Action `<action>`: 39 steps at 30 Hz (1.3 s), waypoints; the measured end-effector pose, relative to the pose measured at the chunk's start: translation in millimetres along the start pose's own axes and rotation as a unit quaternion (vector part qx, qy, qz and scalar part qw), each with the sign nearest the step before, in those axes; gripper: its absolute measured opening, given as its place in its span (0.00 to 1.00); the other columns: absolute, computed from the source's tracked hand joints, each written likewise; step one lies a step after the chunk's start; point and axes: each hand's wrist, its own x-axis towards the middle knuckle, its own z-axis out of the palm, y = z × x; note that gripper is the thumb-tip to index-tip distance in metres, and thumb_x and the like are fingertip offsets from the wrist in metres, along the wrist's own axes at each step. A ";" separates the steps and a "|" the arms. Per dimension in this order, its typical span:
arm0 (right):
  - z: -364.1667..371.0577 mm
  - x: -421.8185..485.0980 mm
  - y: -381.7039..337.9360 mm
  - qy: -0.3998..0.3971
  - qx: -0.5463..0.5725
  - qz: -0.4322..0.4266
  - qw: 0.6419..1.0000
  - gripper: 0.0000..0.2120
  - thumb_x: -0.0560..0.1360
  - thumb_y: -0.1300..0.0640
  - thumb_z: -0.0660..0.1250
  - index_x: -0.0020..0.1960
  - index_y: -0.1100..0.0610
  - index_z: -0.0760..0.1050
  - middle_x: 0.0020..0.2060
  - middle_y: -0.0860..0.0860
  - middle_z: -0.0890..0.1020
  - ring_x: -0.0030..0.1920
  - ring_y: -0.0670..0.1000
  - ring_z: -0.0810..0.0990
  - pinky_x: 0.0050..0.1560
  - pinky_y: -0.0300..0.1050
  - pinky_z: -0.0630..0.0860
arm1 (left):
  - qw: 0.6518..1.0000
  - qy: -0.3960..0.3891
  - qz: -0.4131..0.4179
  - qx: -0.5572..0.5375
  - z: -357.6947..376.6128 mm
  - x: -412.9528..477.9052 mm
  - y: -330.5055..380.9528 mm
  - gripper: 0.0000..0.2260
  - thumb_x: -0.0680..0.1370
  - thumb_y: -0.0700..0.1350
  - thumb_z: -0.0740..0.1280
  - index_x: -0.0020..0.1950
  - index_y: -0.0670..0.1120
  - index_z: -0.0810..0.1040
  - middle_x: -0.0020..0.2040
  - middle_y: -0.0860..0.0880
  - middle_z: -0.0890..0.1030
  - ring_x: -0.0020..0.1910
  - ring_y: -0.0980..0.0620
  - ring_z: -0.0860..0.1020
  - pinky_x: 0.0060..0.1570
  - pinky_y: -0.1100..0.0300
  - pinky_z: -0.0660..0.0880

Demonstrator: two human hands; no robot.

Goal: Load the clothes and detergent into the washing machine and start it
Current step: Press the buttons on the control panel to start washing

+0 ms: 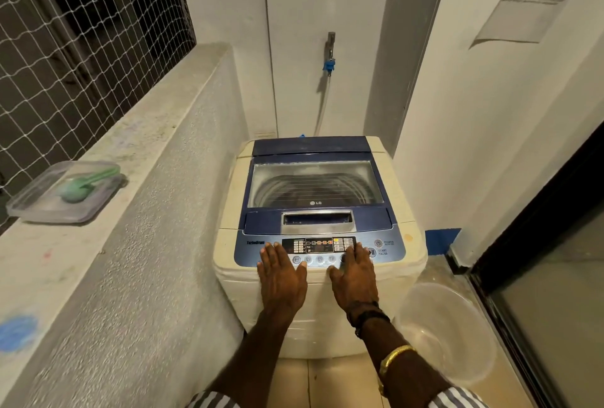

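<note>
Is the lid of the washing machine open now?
No, the lid lies flat and closed on top of the washing machine.

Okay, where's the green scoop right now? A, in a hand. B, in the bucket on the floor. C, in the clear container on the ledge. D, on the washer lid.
C: the green scoop lies inside the clear container on the ledge, left of the washing machine.

ledge (147,119): clear container (65,191) | tiled floor (343,381): washing machine (320,198), clear bucket (447,335) beside it
</note>
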 end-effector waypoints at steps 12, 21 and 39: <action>9.6 -3.4 15.2 0.006 -0.017 -0.047 0.999 0.30 0.81 0.53 0.59 0.79 0.61 0.55 0.79 0.58 0.52 0.79 0.57 0.48 0.76 0.46 0.40 | 0.998 0.058 -0.027 0.003 13.9 8.5 -1.6 0.33 0.81 0.57 0.49 0.80 0.39 0.53 0.80 0.37 0.52 0.80 0.37 0.51 0.76 0.41 0.49; 13.5 -0.7 19.8 0.025 -0.014 -0.044 0.999 0.28 0.80 0.54 0.60 0.77 0.61 0.60 0.78 0.56 0.58 0.79 0.56 0.53 0.79 0.49 0.49 | 0.997 0.077 -0.031 0.007 25.3 16.8 -6.0 0.34 0.78 0.58 0.52 0.79 0.39 0.59 0.79 0.36 0.59 0.78 0.36 0.57 0.74 0.38 0.55; 21.1 -0.3 16.9 0.038 -0.050 -0.038 0.997 0.31 0.77 0.50 0.51 0.76 0.63 0.62 0.77 0.60 0.60 0.78 0.60 0.56 0.76 0.50 0.47 | 0.994 0.105 -0.039 -0.003 36.6 18.2 -5.2 0.34 0.78 0.58 0.54 0.80 0.40 0.59 0.79 0.37 0.57 0.79 0.36 0.56 0.74 0.38 0.54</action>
